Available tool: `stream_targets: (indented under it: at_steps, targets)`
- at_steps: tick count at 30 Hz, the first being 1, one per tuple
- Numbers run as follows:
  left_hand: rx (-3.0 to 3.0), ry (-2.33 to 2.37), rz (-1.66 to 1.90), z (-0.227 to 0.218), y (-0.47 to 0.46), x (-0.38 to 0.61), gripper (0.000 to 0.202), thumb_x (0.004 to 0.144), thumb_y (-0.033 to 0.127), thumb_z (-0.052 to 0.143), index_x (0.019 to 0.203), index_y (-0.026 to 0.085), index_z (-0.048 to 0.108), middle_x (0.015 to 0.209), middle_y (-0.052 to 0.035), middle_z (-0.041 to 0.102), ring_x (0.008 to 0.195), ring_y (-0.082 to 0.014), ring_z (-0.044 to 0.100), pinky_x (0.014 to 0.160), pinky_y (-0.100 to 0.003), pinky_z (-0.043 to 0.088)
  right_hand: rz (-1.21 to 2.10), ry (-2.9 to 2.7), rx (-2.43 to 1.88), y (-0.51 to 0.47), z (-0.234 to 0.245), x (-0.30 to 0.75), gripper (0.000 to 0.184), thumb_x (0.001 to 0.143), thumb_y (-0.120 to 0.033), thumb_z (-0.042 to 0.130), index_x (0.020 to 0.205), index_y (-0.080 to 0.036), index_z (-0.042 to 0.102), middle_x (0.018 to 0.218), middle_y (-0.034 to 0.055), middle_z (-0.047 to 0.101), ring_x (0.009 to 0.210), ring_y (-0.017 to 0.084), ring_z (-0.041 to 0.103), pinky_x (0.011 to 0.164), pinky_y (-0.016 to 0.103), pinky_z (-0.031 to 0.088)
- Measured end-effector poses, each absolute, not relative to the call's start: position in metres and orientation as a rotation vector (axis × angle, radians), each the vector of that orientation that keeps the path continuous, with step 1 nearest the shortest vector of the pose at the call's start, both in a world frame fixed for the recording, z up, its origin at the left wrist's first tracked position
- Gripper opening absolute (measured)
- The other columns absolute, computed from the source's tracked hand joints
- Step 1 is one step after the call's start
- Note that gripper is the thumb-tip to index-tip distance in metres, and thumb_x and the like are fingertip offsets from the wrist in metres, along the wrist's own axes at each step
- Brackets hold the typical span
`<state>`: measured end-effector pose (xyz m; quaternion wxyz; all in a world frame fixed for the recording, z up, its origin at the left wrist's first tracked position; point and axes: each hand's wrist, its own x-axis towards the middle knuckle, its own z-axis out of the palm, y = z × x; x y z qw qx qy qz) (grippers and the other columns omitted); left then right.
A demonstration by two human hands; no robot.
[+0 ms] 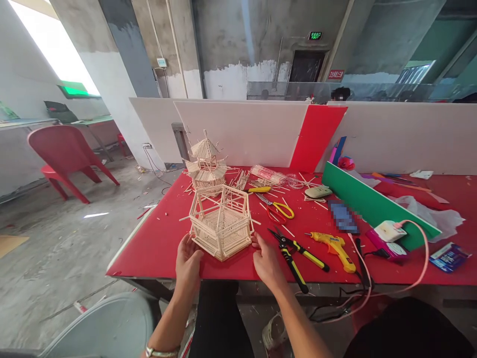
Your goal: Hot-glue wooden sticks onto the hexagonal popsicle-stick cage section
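- Apparent step: steadying a hexagonal, open-topped frame of pale wooden sticks (219, 234) on the red-covered table (149, 248), in front of the tiered, pale stick pagoda (206, 174).
- Left hand (188, 261) grasps its lower left edge; right hand (265, 258), its right corner.
- Moving it calls for light, even support.

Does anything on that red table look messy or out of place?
Mostly the loose wooden sticks: many lie scattered at odd angles around the scissors and stick pagoda, unlike the tidy bundle. The hexagonal stick frame shows no obvious damage.
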<state>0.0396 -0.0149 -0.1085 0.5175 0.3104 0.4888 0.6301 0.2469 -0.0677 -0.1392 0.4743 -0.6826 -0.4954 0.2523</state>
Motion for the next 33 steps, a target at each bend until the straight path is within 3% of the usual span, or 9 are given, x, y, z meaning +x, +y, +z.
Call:
stream_targets:
  at_steps: [5,9,13,16,19,23,26,30,33]
  targets:
    - [0.820,1.221,1.530,-0.116,-0.005,0.034,0.064,0.057,0.004,0.058,0.118,0.023,0.055,0.134,-0.0088,0.060,0.132,-0.0259,0.053,0.112,-0.044,0.042,0.545,-1.197,-1.614,-0.082,-0.142,0.235,0.063,0.074,-0.006,0.041,0.133,-0.018,0.059,0.122,0.0113,0.069,0.108,0.021,0.068,0.097,0.037,0.054]
    - [0.909,1.303,1.669,-0.122,-0.016,0.031,0.048,0.069,0.016,0.067,0.116,0.023,0.060,0.132,-0.0074,0.060,0.131,-0.0241,0.052,0.113,-0.040,0.040,0.352,-1.137,-1.534,-0.089,-0.145,0.231,0.045,0.088,-0.017,0.042,0.130,-0.017,0.059,0.126,0.0156,0.065,0.117,0.025,0.062,0.100,0.042,0.052]
    - [1.008,1.407,1.770,-0.120,-0.039,0.030,0.036,0.078,0.039,0.071,0.109,0.022,0.064,0.104,-0.0034,0.067,0.099,-0.0177,0.063,0.089,-0.029,0.050,0.283,-1.081,-1.467,-0.094,-0.144,0.233,0.033,0.099,-0.036,0.046,0.123,-0.018,0.061,0.109,0.0134,0.068,0.100,0.023,0.066,0.087,0.037,0.054]
    - [1.108,1.458,1.709,-0.112,-0.060,0.038,0.032,0.084,0.050,0.065,0.091,0.019,0.066,0.076,0.0002,0.064,0.071,-0.0142,0.059,0.068,-0.025,0.049,0.338,-1.079,-1.472,-0.096,-0.140,0.236,0.036,0.100,-0.048,0.045,0.110,-0.020,0.065,0.096,0.0099,0.069,0.088,0.021,0.066,0.079,0.033,0.053]
    - [1.287,1.431,1.575,-0.100,-0.080,0.057,0.043,0.089,0.056,0.055,0.068,0.019,0.060,0.061,0.0008,0.059,0.059,-0.0133,0.053,0.060,-0.025,0.046,0.377,-1.100,-1.454,-0.097,-0.135,0.238,0.046,0.101,-0.054,0.038,0.093,-0.020,0.067,0.091,0.0095,0.070,0.087,0.021,0.066,0.080,0.032,0.050]
    - [1.539,1.428,1.351,-0.086,-0.094,0.088,0.051,0.089,0.056,0.055,0.055,0.019,0.057,0.054,-0.0003,0.056,0.053,-0.0125,0.050,0.056,-0.024,0.043,0.437,-1.181,-1.441,-0.108,-0.122,0.243,0.053,0.104,-0.050,0.031,0.073,-0.021,0.062,0.073,0.0047,0.068,0.071,0.017,0.064,0.070,0.027,0.045]
    - [1.695,1.363,1.230,-0.082,-0.096,0.110,0.036,0.082,0.050,0.066,0.064,0.019,0.066,0.068,-0.0024,0.066,0.058,-0.0137,0.056,0.056,-0.024,0.046,0.462,-1.282,-1.429,-0.127,-0.107,0.251,0.047,0.103,-0.046,0.041,0.069,-0.022,0.063,0.071,0.0028,0.066,0.069,0.016,0.063,0.067,0.025,0.043]
    - [1.615,1.267,1.151,-0.081,-0.098,0.136,0.033,0.076,0.048,0.071,0.093,0.019,0.071,0.064,0.0013,0.064,0.052,-0.0136,0.057,0.051,-0.024,0.048,0.466,-1.394,-1.442,-0.155,-0.088,0.268,0.030,0.101,-0.035,0.046,0.087,-0.023,0.070,0.083,0.0033,0.070,0.081,0.016,0.066,0.073,0.024,0.045]
    - [1.553,1.257,1.050,-0.081,-0.102,0.151,0.042,0.080,0.059,0.064,0.086,0.018,0.067,0.049,0.0052,0.055,0.038,-0.0105,0.049,0.040,-0.021,0.039,0.414,-1.507,-1.648,-0.161,-0.074,0.290,0.025,0.101,-0.031,0.045,0.103,-0.025,0.070,0.095,0.0040,0.072,0.089,0.016,0.068,0.076,0.023,0.047]
